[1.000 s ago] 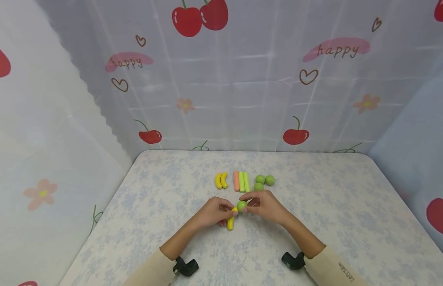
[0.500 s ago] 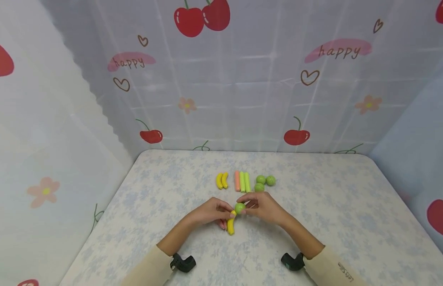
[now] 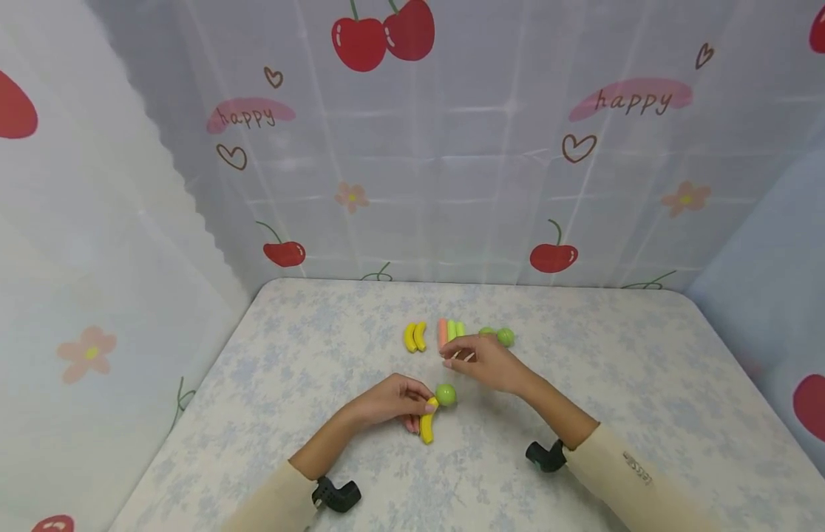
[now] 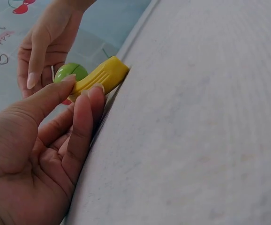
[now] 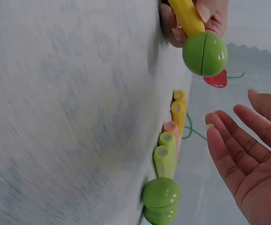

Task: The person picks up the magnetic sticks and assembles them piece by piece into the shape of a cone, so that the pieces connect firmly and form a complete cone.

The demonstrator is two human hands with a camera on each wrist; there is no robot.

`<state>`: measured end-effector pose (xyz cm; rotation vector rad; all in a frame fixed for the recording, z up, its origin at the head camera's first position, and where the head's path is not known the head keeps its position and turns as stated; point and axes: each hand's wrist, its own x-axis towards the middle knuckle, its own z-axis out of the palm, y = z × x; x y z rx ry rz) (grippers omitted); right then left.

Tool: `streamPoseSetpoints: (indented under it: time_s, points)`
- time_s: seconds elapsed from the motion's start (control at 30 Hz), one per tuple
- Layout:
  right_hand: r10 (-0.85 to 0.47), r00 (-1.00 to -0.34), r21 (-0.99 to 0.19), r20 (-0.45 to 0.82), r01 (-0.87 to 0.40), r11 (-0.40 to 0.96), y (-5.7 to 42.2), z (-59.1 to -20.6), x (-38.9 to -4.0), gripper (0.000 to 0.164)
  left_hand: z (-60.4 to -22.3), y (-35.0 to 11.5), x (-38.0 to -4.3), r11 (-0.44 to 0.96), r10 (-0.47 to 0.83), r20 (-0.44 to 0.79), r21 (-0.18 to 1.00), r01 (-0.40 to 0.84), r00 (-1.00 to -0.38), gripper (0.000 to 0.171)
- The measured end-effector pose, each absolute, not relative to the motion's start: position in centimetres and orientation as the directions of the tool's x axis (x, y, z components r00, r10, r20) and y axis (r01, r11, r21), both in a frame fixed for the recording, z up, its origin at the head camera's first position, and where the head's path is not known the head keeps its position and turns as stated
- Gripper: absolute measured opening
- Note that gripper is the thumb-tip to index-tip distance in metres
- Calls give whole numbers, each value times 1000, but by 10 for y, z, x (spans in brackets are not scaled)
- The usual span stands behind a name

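Left hand (image 3: 391, 399): banana (image 3: 426, 428) pinched; right hand (image 3: 490, 362): empty, loosely spread.
Sticks (image 3: 452, 329) are partly blocked by it; green ball (image 3: 446, 394) seemingly touched by banana.

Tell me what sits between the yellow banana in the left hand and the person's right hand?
A green ball, at the far end of the banana, then a bare stretch of tabletop before the right hand. The head view shows this.

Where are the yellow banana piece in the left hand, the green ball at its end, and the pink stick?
Yellow banana piece (image 3: 426, 428), head view: lower part of its body.
Green ball (image 5: 205, 54), right wrist view: middle, by the seam.
Pink stick (image 3: 443, 332), head view: upper part.
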<state>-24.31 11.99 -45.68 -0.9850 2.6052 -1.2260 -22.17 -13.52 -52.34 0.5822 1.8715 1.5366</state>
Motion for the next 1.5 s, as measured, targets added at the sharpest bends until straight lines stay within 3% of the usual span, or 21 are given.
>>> streamPoseSetpoints:
  time_s: [0.2,0.57,0.9,1.1,1.5]
  points:
    - [-615,-749,-612,244,-611,501,113,-448,-276,23,-526,-136,-224,201,706,-186,978,-58,-683,22]
    - [-684,-720,-495,116,-639,589,86,-460,-318,28,-527,-138,-224,186,710,-188,980,-76,-678,22]
    - [-728,-686,-368,8,-679,635,66,-466,-324,27,-530,-136,-223,181,708,-184,981,-76,-682,20]
    - [-767,-641,-256,21,-745,616,60,-466,-322,27,-529,-137,-223,184,716,-182,980,-70,-674,21]
    - [-787,-616,-181,45,-780,600,50,-475,-331,25,-526,-139,-223,180,722,-183,981,-74,-667,24]
